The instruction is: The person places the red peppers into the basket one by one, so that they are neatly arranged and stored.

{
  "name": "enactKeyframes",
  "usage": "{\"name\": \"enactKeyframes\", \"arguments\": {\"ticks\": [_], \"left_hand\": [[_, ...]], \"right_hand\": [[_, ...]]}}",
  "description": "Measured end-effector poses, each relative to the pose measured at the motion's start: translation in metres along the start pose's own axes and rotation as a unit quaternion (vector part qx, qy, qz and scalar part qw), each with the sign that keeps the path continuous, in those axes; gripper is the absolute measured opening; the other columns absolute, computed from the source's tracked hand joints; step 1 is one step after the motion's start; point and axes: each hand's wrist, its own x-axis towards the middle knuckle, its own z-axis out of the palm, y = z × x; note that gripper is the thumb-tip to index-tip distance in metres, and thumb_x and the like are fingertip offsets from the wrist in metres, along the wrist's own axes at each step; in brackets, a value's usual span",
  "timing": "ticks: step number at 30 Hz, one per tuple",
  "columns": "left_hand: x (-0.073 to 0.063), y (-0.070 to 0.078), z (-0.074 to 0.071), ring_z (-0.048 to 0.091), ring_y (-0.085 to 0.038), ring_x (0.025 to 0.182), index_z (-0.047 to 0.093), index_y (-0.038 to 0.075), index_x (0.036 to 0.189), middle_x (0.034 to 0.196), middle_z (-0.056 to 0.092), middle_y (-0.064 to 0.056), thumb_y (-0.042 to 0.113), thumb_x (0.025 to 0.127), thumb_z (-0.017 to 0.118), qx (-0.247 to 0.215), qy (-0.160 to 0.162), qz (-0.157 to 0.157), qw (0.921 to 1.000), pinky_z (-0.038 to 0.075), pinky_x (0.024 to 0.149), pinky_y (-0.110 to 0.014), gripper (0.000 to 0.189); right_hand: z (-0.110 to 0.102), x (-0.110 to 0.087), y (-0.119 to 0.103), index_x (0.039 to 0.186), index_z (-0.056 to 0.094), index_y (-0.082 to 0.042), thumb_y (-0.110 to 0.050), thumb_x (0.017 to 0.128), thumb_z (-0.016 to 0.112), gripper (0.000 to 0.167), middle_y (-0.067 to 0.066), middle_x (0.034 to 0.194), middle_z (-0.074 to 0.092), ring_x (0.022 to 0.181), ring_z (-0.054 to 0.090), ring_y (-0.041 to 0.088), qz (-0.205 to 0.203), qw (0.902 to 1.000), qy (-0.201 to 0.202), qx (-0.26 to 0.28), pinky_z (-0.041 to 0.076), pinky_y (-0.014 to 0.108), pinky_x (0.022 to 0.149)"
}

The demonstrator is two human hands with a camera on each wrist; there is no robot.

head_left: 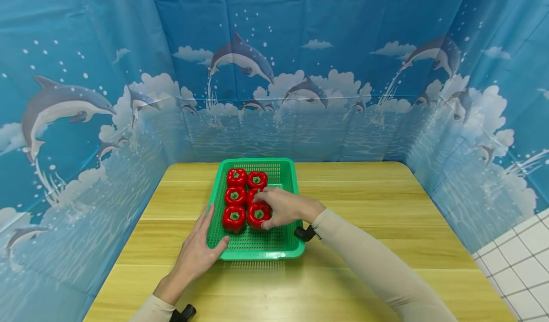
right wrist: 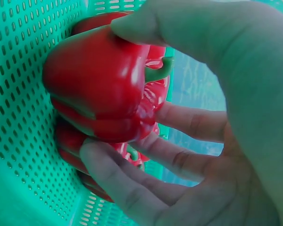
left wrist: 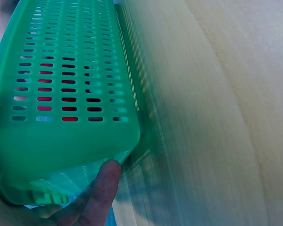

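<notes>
A green plastic basket (head_left: pixel 257 255) with slotted walls holds several red bell peppers (head_left: pixel 234 196) with green stems, standing in two columns. My right hand (head_left: pixel 283 206) reaches in from the right and grips the nearest bell pepper (right wrist: pixel 96 77) of the right column, thumb on one side and fingers on the other. Its stem points toward the palm. At the basket's near left corner, my left hand (head_left: pixel 197 250) holds the wall, thumb over the rim and fingers along the outside. In the left wrist view, fingers (left wrist: pixel 106 183) lie against the basket's outer side.
The basket stands on a wooden table (head_left: pixel 356 217). A blue curtain (head_left: pixel 343 26) printed with dolphins hangs behind and at both sides. White tiles (head_left: pixel 523 255) show at the lower right. Basket floor shows at the near end and right of the peppers.
</notes>
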Motion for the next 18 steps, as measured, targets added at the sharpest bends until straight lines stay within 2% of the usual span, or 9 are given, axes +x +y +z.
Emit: {"name": "enactKeyframes", "arguments": {"ticks": [5, 10, 12, 18], "left_hand": [[-0.0001, 0.0000, 0.0005, 0.050, -0.063, 0.163, 0.014, 0.022, 0.190, 0.195, 0.020, -0.023, 0.039, 0.110, 0.076, 0.000, -0.001, -0.001, 1.0000, 0.056, 0.113, -0.084, 0.103], [-0.0001, 0.0001, 0.0011, 0.050, -0.062, 0.163, 0.014, 0.022, 0.190, 0.195, 0.020, -0.022, 0.039, 0.110, 0.076, 0.000, 0.000, -0.001, 1.0000, 0.057, 0.112, -0.083, 0.103], [0.0000, 0.0002, 0.0012, 0.051, -0.063, 0.162, 0.014, 0.022, 0.190, 0.195, 0.020, -0.023, 0.039, 0.110, 0.077, 0.001, 0.000, -0.001, 1.0000, 0.058, 0.111, -0.083, 0.103], [0.0001, 0.0006, 0.0010, 0.053, -0.065, 0.159, 0.015, 0.021, 0.190, 0.195, 0.021, -0.025, 0.038, 0.109, 0.077, 0.001, 0.004, 0.002, 1.0000, 0.060, 0.107, -0.082, 0.104]], "right_hand": [[0.0018, 0.0012, -0.0004, 0.159, 0.069, -0.010, -0.032, 0.100, 0.093, 0.067, 0.011, 0.155, 0.071, 0.127, 0.071, 0.023, 0.006, 0.9999, -0.002, -0.012, 0.065, 0.042, 0.107], [0.0049, 0.0028, -0.0009, 0.157, 0.071, -0.012, -0.032, 0.100, 0.095, 0.065, 0.010, 0.154, 0.073, 0.131, 0.070, 0.025, 0.018, 0.9996, -0.004, -0.021, 0.063, 0.048, 0.111], [0.0059, 0.0032, -0.0012, 0.156, 0.071, -0.012, -0.030, 0.100, 0.096, 0.064, 0.009, 0.152, 0.073, 0.132, 0.068, 0.026, 0.026, 0.9996, -0.002, -0.014, 0.064, 0.047, 0.110], [0.0057, 0.0053, -0.0025, 0.150, 0.073, -0.009, -0.023, 0.102, 0.094, 0.054, 0.011, 0.143, 0.072, 0.120, 0.065, 0.025, 0.032, 0.9994, 0.009, 0.004, 0.064, 0.041, 0.102]]}}
